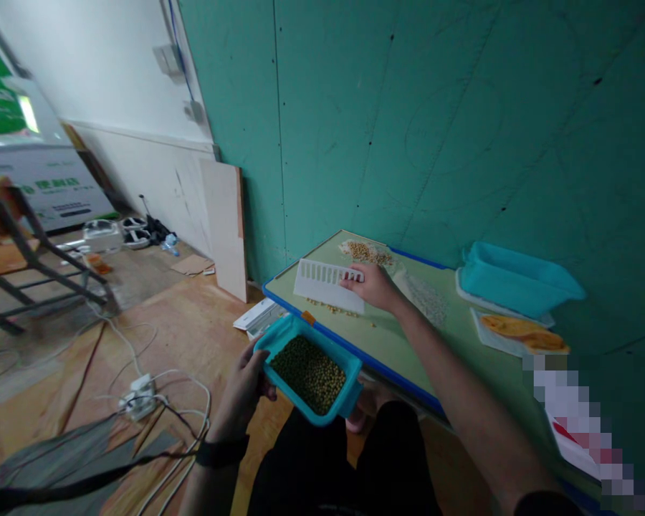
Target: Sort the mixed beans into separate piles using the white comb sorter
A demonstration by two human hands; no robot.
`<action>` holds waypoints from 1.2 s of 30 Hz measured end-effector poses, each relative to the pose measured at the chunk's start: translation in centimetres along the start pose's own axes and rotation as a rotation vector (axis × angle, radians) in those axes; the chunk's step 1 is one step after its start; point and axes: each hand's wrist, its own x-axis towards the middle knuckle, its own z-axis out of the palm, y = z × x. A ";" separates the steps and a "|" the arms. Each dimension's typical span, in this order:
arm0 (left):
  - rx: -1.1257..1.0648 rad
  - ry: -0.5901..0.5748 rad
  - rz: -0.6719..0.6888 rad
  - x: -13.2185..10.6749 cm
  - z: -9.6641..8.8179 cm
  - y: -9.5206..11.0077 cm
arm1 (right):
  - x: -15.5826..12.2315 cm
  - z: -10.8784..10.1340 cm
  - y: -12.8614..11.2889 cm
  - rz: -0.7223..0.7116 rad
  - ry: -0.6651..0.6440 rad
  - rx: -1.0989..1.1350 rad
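My left hand (252, 373) grips the left end of a turquoise tub (330, 419) just below the table's front edge. Green beans (297, 363) and paler tan beans (327, 380) lie inside the tub. In my right hand (373, 287) is a white slotted plastic scraper (327, 292), its fingers closed around the slotted upper right end. The scraper stands tilted on the table top, its lower edge beside a line of loose yellow kernels (336, 310). Behind it sits a pile of tan beans (368, 252), and to the right of that lies a pale, grain-like pile (424, 297).
The table (398, 344) has a blue edge and stands against a green wall. Another turquoise tub (521, 283) and an orange-yellow cloth-like item (521, 331) are at its right. A power strip (140, 396) with cables lies on the floor at left, near a chair (26, 244).
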 end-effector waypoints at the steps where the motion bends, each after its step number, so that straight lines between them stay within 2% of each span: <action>1: -0.001 0.002 -0.001 0.0 0.0 0.0 | 0.2 -0.1 -0.3 -0.010 -0.010 -0.016; 6: -0.024 -0.008 0.012 -0.1 -0.3 -0.2 | 0.3 -0.1 -1.8 -0.032 -0.038 -0.092; 11: -0.015 -0.018 0.001 0.2 -0.5 -0.3 | -0.9 0.4 -2.4 -0.017 -0.006 -0.116; 16: 0.014 -0.016 0.006 0.8 -0.7 0.4 | -2.0 0.8 -2.9 0.017 0.027 -0.144; 27: -0.003 -0.052 0.015 2.3 -1.4 2.1 | -6.3 1.7 -6.1 -0.033 0.034 -0.299; 31: -0.009 -0.063 -0.019 2.3 -1.3 2.3 | -8.5 2.3 -6.3 -0.113 0.056 -0.324; 36: -0.014 -0.053 -0.024 2.1 -1.1 2.3 | -10.4 2.9 -6.0 -0.246 0.156 -0.321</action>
